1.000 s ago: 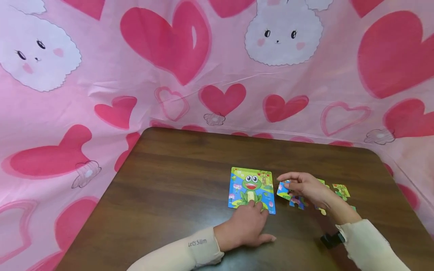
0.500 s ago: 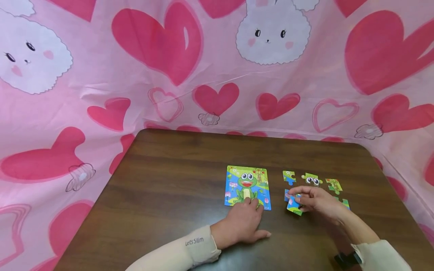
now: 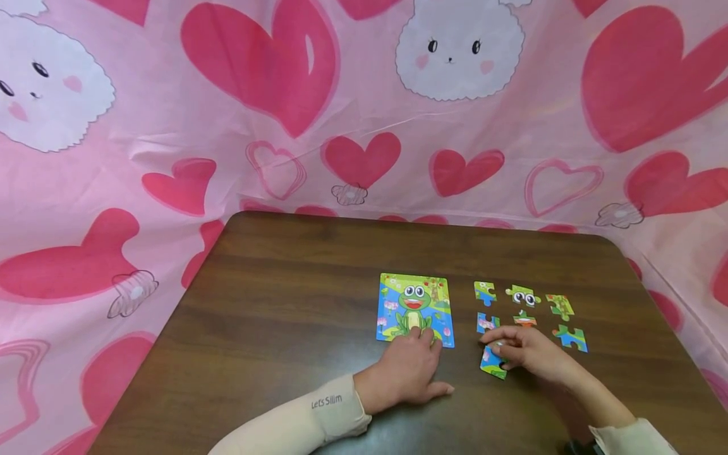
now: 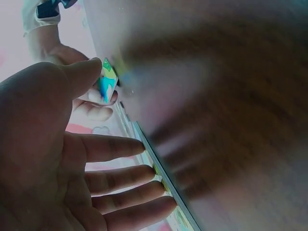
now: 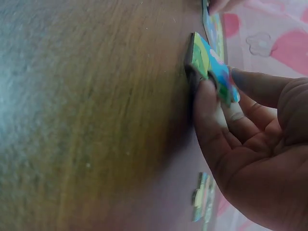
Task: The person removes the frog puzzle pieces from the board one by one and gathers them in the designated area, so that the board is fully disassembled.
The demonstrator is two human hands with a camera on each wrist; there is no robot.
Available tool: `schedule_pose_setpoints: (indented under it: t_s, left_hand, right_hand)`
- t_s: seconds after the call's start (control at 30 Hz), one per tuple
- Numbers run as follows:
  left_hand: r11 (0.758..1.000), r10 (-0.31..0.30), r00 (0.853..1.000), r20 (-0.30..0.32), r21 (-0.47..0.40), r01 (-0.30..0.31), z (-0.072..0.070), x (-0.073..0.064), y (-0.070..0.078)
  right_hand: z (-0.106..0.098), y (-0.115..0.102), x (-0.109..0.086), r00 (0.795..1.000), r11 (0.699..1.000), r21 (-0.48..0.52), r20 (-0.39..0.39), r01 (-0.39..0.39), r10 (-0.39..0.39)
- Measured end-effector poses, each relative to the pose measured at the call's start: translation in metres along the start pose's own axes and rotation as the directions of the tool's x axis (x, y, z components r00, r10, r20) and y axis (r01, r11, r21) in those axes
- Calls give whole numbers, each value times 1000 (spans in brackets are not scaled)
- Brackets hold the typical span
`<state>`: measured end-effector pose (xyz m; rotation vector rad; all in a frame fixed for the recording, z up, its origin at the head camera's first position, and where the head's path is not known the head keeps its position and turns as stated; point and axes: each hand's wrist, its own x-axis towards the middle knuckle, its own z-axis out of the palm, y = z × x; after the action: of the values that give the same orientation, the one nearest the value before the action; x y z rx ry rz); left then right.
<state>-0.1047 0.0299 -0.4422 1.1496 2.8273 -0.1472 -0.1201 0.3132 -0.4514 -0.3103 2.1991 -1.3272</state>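
My left hand [image 3: 406,366] rests its fingertips on the near edge of a square frog picture card [image 3: 392,297]. In the left wrist view, the fingers of that hand [image 4: 62,163] are extended onto the card's edge. To the card's right, my right hand [image 3: 529,351] pinches a blue-and-green jigsaw piece [image 3: 491,363] between thumb and fingers. This piece [image 5: 204,55] is tilted up from the table in the right wrist view. Just beyond the right hand lie a pink-flower piece [image 3: 486,322] and a red-mouth piece [image 3: 524,320], the latter partly covered.
A far row of jigsaw pieces holds a blue-and-green piece [image 3: 485,292], a frog-eyes piece [image 3: 523,296] and a tree piece [image 3: 560,306]. Another green-and-blue piece [image 3: 570,338] lies right of the hand. The brown table [image 3: 296,284] meets a pink heart-patterned cloth [image 3: 364,114] behind.
My right hand has carried the jigsaw piece away from the card's right side and nearer to me, uncovering other pieces. The left hand has stayed on the card.
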Motion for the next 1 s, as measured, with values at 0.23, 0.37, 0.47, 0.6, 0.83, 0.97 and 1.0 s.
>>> schedule_pose_setpoints:
  t_s: [0.23,0.37,0.47,0.6,0.83,0.97,1.0]
  left_hand:
    - [999,-21,1000,-14,34,22,0,-3,5]
    - [998,-22,999,-34,54,24,2,-4,8]
    - [998,-23,999,-34,55,25,2,-5,8]
    - [998,-26,999,-26,55,27,3,-5,8]
    - [998,-26,1000,3,58,26,2,-2,8]
    - [998,-30,1000,5,57,30,1,-1,9]
    - [998,-30,1000,6,58,30,1,-1,9]
  right_hand:
    - [10,-11,-2,989,955,-297,-140,1,-44]
    - [13,-12,-3,977,929,-371,-200,-3,-76]
    - [14,-12,-3,970,920,-392,-228,-10,-87]
    - [13,-12,-3,960,898,-440,-259,-16,-109]
    - [5,-18,0,946,906,-422,-302,-22,-118]
    - [-1,-24,7,949,940,-340,-289,23,-128]
    - [-3,-24,10,952,948,-318,-279,35,-128]
